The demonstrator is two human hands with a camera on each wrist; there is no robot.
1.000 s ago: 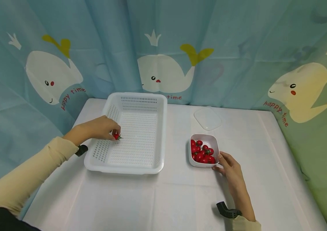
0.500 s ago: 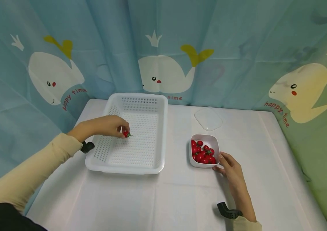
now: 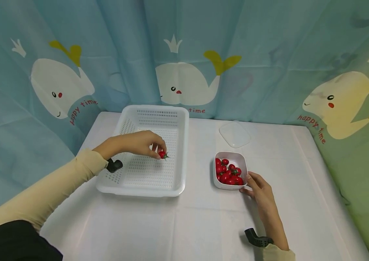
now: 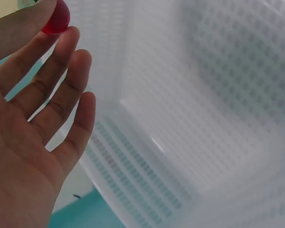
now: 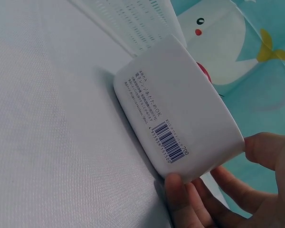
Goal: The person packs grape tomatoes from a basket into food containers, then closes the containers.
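My left hand [image 3: 143, 142] pinches a red cherry tomato [image 3: 163, 154] with a green stem over the white perforated basket [image 3: 184, 159]. In the left wrist view that tomato [image 4: 59, 19] is between thumb and fingertips, partly cut off by the frame edge, and the other fingers are spread. My right hand [image 3: 260, 192] holds the near right corner of a small white food container [image 3: 228, 186]. Several cherry tomatoes [image 3: 226, 176] lie in it. Seen from the right wrist, thumb and fingers grip the container [image 5: 175, 109] at its corner, and its side bears a barcode.
A clear lid [image 3: 235, 134] lies on the white-covered table [image 3: 200, 224] behind the container. The basket stands to the container's left. A blue-green curtain [image 3: 262, 90] printed with whales hangs along the back and sides of the table.
My left hand has moved rightward across the basket with the tomato in its fingers, from the left side toward the right wall. The right hand and the container have stayed in place.
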